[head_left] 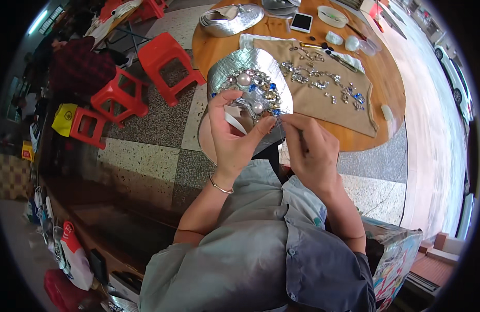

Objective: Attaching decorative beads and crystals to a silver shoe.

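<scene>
Just above the centre of the frame, the left hand (pixel 230 136) holds a rounded silver fabric piece studded with pearls, clear stones and blue gems (pixel 253 86). Its grip is pressed together on the piece's lower edge, the thumb lying across the front below the gem cluster and the fingers curled behind. A thin silver bangle (pixel 220 185) sits on that wrist.

The right hand (pixel 310 151) is just right of centre, its fingertips touching the piece's lower right edge next to the left thumb. Its grip pinches something thin and dark, too small to tell what it is.

Behind the hands, in the upper middle of the frame, stands a round wooden bench (pixel 386 78). On it lies a tan cloth mat (pixel 323 104) scattered with loose clear and blue gems (pixel 315 78). Further back on the bench sit a white-framed phone (pixel 302 22), a shallow round white dish (pixel 332 16) and a second silver fabric piece (pixel 230 20). Red plastic stools (pixel 164 62) stand on the speckled floor at upper left.
</scene>
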Demonstrator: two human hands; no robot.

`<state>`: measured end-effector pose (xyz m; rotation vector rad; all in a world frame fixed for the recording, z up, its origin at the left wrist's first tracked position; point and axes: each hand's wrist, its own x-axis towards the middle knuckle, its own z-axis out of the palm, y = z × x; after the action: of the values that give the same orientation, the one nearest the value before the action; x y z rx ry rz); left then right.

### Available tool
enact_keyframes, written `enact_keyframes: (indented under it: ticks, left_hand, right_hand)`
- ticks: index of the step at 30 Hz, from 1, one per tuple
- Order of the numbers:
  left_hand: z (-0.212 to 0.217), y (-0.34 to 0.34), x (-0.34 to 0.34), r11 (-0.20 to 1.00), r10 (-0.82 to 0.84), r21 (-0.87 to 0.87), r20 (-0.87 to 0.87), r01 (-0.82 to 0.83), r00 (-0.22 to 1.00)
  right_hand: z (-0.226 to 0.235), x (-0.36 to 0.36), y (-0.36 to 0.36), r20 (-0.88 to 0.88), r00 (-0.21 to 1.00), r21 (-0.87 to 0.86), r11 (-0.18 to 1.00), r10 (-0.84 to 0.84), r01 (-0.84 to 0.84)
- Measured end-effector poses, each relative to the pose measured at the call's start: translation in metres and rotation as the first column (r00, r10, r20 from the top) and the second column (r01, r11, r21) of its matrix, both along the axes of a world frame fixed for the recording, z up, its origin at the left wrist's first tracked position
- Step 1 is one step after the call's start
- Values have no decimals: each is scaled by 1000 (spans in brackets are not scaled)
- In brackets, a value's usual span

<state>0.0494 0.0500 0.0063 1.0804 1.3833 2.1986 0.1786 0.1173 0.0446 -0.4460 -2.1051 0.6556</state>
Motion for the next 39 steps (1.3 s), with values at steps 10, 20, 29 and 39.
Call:
enact_keyframes:
  ticks: [10,20,29,39]
  left_hand:
    - [3,-3,14,999,-15,43,-112,20,994]
    - [-7,-8,24,982,187,124,-528,-142,828]
    - [-18,-2,26,967,255,119,-506,-226,824]
    - [8,-6,18,912,-408,247,470,328,783]
  right_hand:
    - [-6,3,-2,32,997,132,989,-71,66]
    - [-10,2,-4,99,988,123,987,-118,105]
    - [-21,-6,-11,54,996,-213,974,-64,74]
    - [-48,14,40,-385,879,-905,70,280,-419]
